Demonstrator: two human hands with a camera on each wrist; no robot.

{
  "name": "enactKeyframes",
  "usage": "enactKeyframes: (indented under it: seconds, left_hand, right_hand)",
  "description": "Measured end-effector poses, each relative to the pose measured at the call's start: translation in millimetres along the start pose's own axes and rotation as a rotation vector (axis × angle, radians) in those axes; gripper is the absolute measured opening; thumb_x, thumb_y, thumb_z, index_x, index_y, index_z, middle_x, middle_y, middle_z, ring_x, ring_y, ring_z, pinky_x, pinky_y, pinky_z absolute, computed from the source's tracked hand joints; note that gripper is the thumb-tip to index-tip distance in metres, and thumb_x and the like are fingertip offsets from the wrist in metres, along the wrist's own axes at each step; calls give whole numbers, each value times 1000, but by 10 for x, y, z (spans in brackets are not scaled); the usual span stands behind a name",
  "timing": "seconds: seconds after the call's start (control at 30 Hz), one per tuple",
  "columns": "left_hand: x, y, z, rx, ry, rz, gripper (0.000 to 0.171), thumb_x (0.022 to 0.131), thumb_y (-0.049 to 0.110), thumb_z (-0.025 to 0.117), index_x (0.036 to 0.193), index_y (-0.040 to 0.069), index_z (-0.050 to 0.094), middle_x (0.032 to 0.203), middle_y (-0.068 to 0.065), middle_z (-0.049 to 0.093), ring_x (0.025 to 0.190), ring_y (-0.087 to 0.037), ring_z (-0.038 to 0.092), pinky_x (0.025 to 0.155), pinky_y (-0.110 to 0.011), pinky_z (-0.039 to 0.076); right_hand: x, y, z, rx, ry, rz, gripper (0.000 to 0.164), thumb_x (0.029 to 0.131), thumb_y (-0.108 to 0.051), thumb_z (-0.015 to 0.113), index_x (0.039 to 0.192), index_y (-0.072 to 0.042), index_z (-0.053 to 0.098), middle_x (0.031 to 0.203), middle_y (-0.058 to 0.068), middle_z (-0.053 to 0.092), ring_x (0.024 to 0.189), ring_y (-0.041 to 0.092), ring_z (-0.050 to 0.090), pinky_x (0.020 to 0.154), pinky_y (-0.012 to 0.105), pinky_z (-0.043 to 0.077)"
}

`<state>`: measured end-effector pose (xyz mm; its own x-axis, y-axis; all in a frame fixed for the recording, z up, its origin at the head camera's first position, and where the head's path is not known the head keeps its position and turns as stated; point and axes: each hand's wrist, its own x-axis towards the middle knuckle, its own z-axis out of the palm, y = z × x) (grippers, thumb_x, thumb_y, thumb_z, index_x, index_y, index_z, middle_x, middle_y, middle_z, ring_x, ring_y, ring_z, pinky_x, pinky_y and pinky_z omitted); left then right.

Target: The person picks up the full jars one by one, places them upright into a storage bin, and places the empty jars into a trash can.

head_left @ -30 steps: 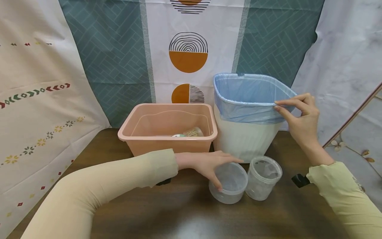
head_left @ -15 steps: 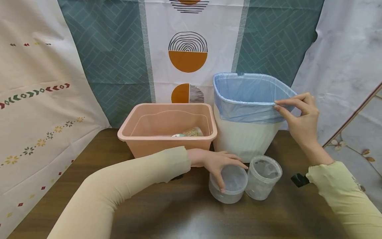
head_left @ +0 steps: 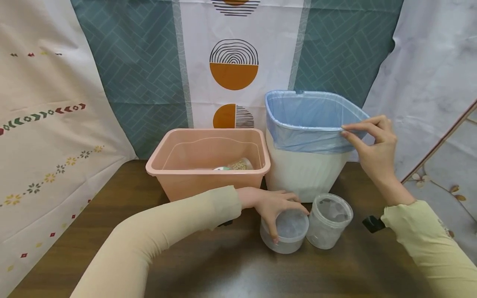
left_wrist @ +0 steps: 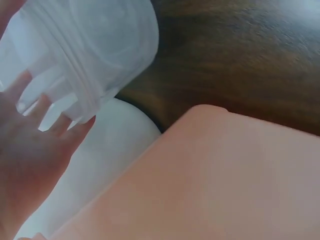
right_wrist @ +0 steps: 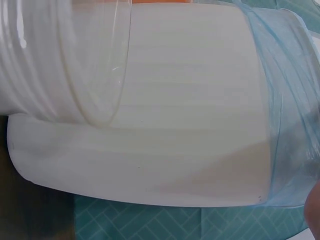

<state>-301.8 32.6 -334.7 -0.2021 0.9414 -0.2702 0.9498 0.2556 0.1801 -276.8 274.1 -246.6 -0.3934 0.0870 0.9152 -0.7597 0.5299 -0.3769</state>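
My left hand (head_left: 273, 205) grips a short, round, clear plastic tub (head_left: 290, 238), its thumb on the near side and its fingers over the far side. The left wrist view shows the left hand's fingers (left_wrist: 42, 105) at clear plastic. Just right of the tub stands a taller clear jar (head_left: 328, 227), uncovered at the top. Higher up, my right hand (head_left: 378, 149) pinches the blue liner (head_left: 309, 142) at the front rim of a white bin (head_left: 302, 178). In the right wrist view, the jar (right_wrist: 65, 60) overlaps the bin's ribbed side.
Left of the bin sits a pink basin (head_left: 208, 180). Inside it lie a clear container of pale, bean-like pieces (head_left: 240, 165) and a white-and-green item (head_left: 222, 168). All stands on a dark wooden table (head_left: 208, 269), with patterned cloths hanging behind and beside it.
My left hand has moved right and its fingers have come round the short tub. My right hand stays at the liner. Tub, jar, basin and bin have not moved.
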Motion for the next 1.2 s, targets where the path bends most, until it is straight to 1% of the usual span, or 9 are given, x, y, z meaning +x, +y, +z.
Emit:
enactKeyframes:
  seconds: [0.17, 0.23, 0.33, 0.5, 0.7, 0.9, 1.03, 1.13, 1.2]
  left_hand:
    - [-25, 33, -55, 23, -40, 2, 105, 67, 50, 88, 153, 26, 32, 151, -6, 32, 135, -17, 33, 106, -24, 31]
    - [-50, 53, -96, -2, -58, 0, 105, 66, 48, 88, 153, 26, 32, 150, -5, 33, 134, -16, 34, 105, -23, 32]
    - [-98, 82, -178, -75, -90, 2, 105, 67, 45, 89, 153, 26, 33, 149, -4, 33, 133, -14, 34, 105, -22, 33]
    - [-181, 135, -376, -150, -135, -3, 105, 67, 44, 89, 153, 27, 32, 151, -2, 32, 134, -11, 34, 109, -22, 33]
    - [-269, 215, -622, -175, -116, -45, 102, 69, 44, 88, 153, 30, 32, 156, -1, 28, 140, -12, 30, 114, -25, 30]
    - [-364, 292, -849, -218, -132, -68, 100, 70, 43, 87, 153, 31, 32, 158, 0, 26, 141, -13, 29, 114, -28, 31]
    - [-408, 343, -1030, -224, -111, -75, 100, 71, 41, 87, 153, 30, 31, 158, -1, 26, 140, -13, 28, 114, -30, 32]
    - [-435, 380, -1167, -235, -81, -98, 100, 71, 41, 87, 153, 31, 32, 157, 0, 26, 140, -13, 28, 113, -30, 32]
    - [-463, 405, -1262, -213, -64, -115, 100, 71, 43, 87, 153, 32, 31, 156, 1, 27, 139, -12, 28, 113, -31, 33]
  right_hand:
    - [-2, 1, -3, 2, 4, -2, 13, 77, 15, 74, 90, 12, 72, 91, -27, 50, 92, -6, 41, 86, 16, 28]
    - [-4, 3, -4, -2, 3, -4, 13, 77, 15, 74, 90, 12, 72, 91, -27, 50, 92, -6, 41, 87, 16, 28]
    - [-7, 3, -1, -6, 0, -1, 13, 77, 15, 74, 90, 12, 73, 91, -27, 50, 91, -6, 41, 87, 16, 28]
    - [-8, -4, 5, -4, 4, 3, 13, 78, 14, 74, 91, 11, 73, 91, -27, 50, 91, -6, 41, 87, 16, 27]
    - [1, 9, -4, -14, 12, -3, 13, 77, 14, 74, 90, 12, 73, 92, -28, 50, 90, -6, 40, 86, 16, 27]
    - [-2, 25, -7, -19, 4, -1, 13, 78, 13, 74, 91, 11, 73, 92, -28, 50, 91, -6, 41, 87, 16, 28]
    - [-4, 37, -9, -24, -5, -3, 13, 78, 14, 74, 91, 11, 73, 92, -28, 50, 91, -7, 40, 87, 16, 27]
    - [-7, 46, -11, -28, -9, -7, 13, 78, 14, 74, 91, 11, 73, 92, -28, 49, 90, -7, 40, 87, 17, 27]
    - [-7, 50, -10, -30, -12, -9, 13, 78, 14, 74, 91, 11, 73, 92, -28, 49, 90, -7, 39, 87, 17, 27]
